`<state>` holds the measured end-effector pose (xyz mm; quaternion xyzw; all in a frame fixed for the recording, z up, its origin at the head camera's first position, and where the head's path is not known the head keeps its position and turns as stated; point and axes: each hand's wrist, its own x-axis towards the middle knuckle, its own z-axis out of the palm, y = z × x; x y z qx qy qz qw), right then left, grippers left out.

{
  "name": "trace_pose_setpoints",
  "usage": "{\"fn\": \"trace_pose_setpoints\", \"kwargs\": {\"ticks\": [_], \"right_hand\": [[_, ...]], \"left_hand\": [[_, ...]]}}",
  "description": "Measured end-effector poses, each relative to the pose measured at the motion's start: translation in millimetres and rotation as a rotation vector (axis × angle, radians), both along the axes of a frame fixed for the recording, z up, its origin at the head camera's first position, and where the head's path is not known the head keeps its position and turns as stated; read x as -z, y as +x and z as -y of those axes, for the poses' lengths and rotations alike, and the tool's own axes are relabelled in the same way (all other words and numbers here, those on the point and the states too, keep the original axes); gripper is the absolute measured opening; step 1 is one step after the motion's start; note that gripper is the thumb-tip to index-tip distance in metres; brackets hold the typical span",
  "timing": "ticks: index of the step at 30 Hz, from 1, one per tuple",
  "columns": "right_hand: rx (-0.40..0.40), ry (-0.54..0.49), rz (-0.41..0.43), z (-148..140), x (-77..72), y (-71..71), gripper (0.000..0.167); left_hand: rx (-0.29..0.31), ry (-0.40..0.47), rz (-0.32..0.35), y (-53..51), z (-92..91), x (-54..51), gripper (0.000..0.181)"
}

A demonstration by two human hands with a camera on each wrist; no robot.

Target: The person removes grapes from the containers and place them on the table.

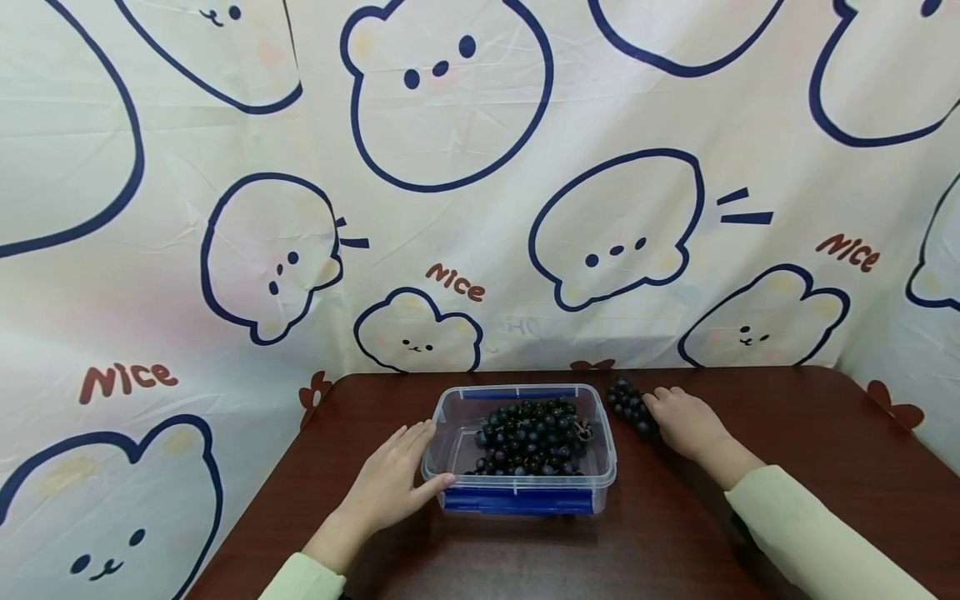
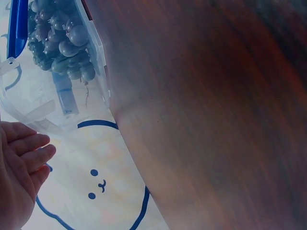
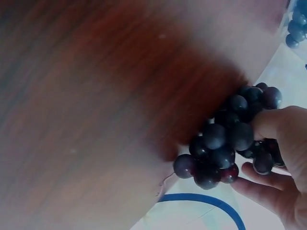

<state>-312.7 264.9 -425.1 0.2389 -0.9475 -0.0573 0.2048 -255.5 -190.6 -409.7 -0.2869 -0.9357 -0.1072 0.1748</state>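
Note:
A clear plastic container (image 1: 606, 467) with blue clips stands on the table, with a heap of dark grapes (image 1: 534, 437) inside, mostly toward its right side. My left hand (image 1: 393, 479) lies along the container's left wall, fingers extended and thumb near the front left corner. In the left wrist view the left hand's fingers (image 2: 33, 151) show beside the clear wall. To the right of the container, my right hand (image 1: 690, 423) grips a small bunch of dark grapes (image 3: 223, 139) between thumb and fingers. Part of that bunch is hidden behind the hand.
The dark brown wooden table (image 1: 810, 467) carries the container near its middle. Behind it hangs a pale curtain (image 1: 517, 333) printed with blue-outlined bear faces, coming down to the table's far edge.

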Motion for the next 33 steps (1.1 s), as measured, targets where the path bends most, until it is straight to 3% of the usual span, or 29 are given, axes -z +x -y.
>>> {"fn": "trace_pose_setpoints", "kwargs": {"ticks": [14,23,33], "right_hand": [[0.062,-0.007,0.218,-0.5,-7.3,-3.4,0.042],[0.062,-0.017,0.211,-2.0,-9.0,-1.2,0.048],[0.079,-0.049,0.246,0.5,-21.0,5.3,0.052]], "left_hand": [[0.007,-0.002,-0.008,-0.8,0.6,0.0,0.079],[0.012,0.010,-0.001,-1.5,0.2,-0.9,0.079],[-0.002,-0.002,0.018,-2.1,0.3,0.3,0.079]]}}
